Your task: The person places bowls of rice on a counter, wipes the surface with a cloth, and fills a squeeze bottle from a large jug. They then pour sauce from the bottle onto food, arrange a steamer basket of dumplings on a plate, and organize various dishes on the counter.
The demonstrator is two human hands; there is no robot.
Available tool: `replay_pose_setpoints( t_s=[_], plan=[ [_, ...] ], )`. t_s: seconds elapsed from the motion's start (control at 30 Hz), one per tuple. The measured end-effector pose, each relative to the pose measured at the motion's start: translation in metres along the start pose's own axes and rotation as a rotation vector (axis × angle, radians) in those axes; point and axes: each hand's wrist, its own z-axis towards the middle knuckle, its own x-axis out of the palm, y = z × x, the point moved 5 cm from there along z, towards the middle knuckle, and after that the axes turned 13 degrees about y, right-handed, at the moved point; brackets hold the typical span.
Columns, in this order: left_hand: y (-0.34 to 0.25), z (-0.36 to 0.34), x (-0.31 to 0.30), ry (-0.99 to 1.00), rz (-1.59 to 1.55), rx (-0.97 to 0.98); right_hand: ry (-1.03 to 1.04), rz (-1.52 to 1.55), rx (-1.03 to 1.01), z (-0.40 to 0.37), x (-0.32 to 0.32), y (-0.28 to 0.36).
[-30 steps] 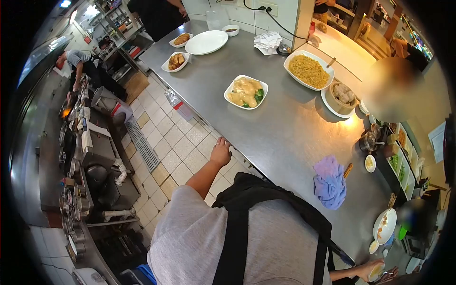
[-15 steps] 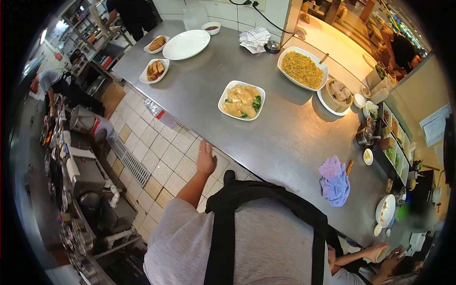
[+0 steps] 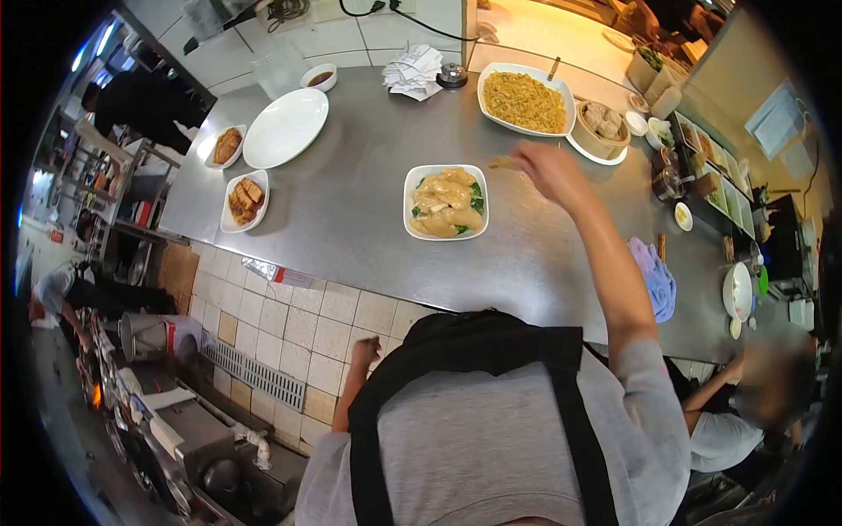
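My right hand (image 3: 545, 171) is over the steel counter (image 3: 351, 202), between the square dish of sauce-covered food with greens (image 3: 445, 203) and the dish of yellow noodles (image 3: 524, 102). Its fingers are pinched, with a small brownish piece at their tips; blur keeps me from naming it. My left hand (image 3: 366, 351) hangs low beside my body, over the tiled floor, with loosely bent fingers and nothing visible in it. The noodle dish has a utensil handle (image 3: 553, 68) at its rim. Beside it, a bamboo steamer of dumplings (image 3: 602, 128) sits on a white plate.
At left are a white oval plate (image 3: 286, 128), two small dishes of browned food (image 3: 246, 201) and a sauce bowl (image 3: 320, 77). Paper slips (image 3: 412, 72) lie near a bell (image 3: 452, 76). A purple-blue cloth (image 3: 653, 280) is at right. A co-worker (image 3: 728, 403) stands lower right.
My right arm has come into view, reaching over the counter. My left hand has drawn back and its fingers have bent. The camera view has shifted; the dishes keep their arrangement.
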Motion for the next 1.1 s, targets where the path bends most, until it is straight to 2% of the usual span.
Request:
replay_pose_setpoints(
  t_s=[0.03, 0.07, 0.1, 0.17, 0.27, 0.33, 0.4, 0.43, 0.47, 0.5, 0.53, 0.6, 0.67, 0.73, 0.8, 0.87, 0.9, 0.97, 1.03, 1.07, 1.1],
  plan=[
    [0.044, 0.018, 0.055, -0.141, 0.153, 0.282, 0.086, -0.071, -0.013, 0.030, 0.012, -0.004],
    [0.033, 0.006, 0.055, 0.060, 0.001, 0.134, 0.174, -0.142, -0.031, 0.054, 0.023, -0.007],
    [0.027, -0.001, 0.063, 0.181, -0.107, 0.046, 0.263, -0.187, -0.056, 0.072, 0.030, -0.005],
    [0.021, -0.017, 0.085, 0.347, -0.242, -0.033, 0.441, -0.277, -0.112, 0.098, 0.044, 0.002],
    [0.006, -0.033, 0.067, 0.424, -0.492, -0.041, 0.596, -0.316, -0.088, 0.118, 0.064, 0.006],
    [-0.004, -0.042, -0.006, 0.182, -0.870, 0.009, 0.502, -0.269, -0.036, 0.119, 0.065, -0.008],
    [-0.026, -0.069, -0.128, -0.209, -1.233, 0.098, 0.429, -0.228, -0.009, 0.114, 0.060, -0.017],
    [0.014, -0.065, -0.155, -0.570, -1.261, 0.086, 0.386, -0.039, 0.094, 0.107, 0.058, -0.024],
    [0.018, -0.070, -0.199, -0.858, -1.297, 0.127, 0.325, 0.051, 0.125, 0.095, 0.053, -0.024],
    [0.033, -0.071, -0.230, -1.067, -1.354, 0.149, 0.091, -0.040, -0.137, 0.089, 0.074, -0.058],
    [0.044, -0.068, -0.259, -1.243, -1.310, 0.135, 0.319, 0.310, 0.192, 0.071, 0.072, -0.051],
    [0.053, -0.054, -0.309, -1.348, -1.334, 0.108, 0.412, 0.537, 0.298, 0.037, 0.098, -0.066],
    [0.053, -0.029, -0.346, -1.254, -1.347, 0.115, 0.513, 0.921, 0.331, 0.001, 0.110, -0.040],
    [0.049, -0.007, -0.373, -1.167, -1.427, 0.036, 0.546, 1.105, 0.390, -0.023, 0.125, -0.025],
    [0.075, 0.023, -0.388, -1.051, -1.505, 0.103, 0.568, 1.311, 0.328, -0.041, 0.142, -0.012],
    [0.093, 0.048, -0.399, -0.951, -1.435, -0.038, 0.548, 1.486, 0.392, -0.052, 0.152, 0.001],
    [0.074, 0.038, -0.404, -1.045, -1.325, -0.067, 0.525, 1.485, 0.377, -0.053, 0.152, 0.004],
    [0.091, 0.040, -0.405, -1.007, -1.345, -0.046, 0.490, 1.463, 0.368, -0.056, 0.152, 0.007],
    [0.077, 0.031, -0.401, -1.006, -1.295, 0.014, 0.481, 1.467, 0.366, -0.055, 0.156, 0.002],
    [0.065, 0.024, -0.394, -1.120, -1.282, -0.019, 0.490, 1.496, 0.359, -0.056, 0.161, -0.001],
    [0.058, 0.023, -0.388, -1.076, -1.256, 0.006, 0.475, 1.497, 0.375, -0.058, 0.162, -0.003]
  ],
)
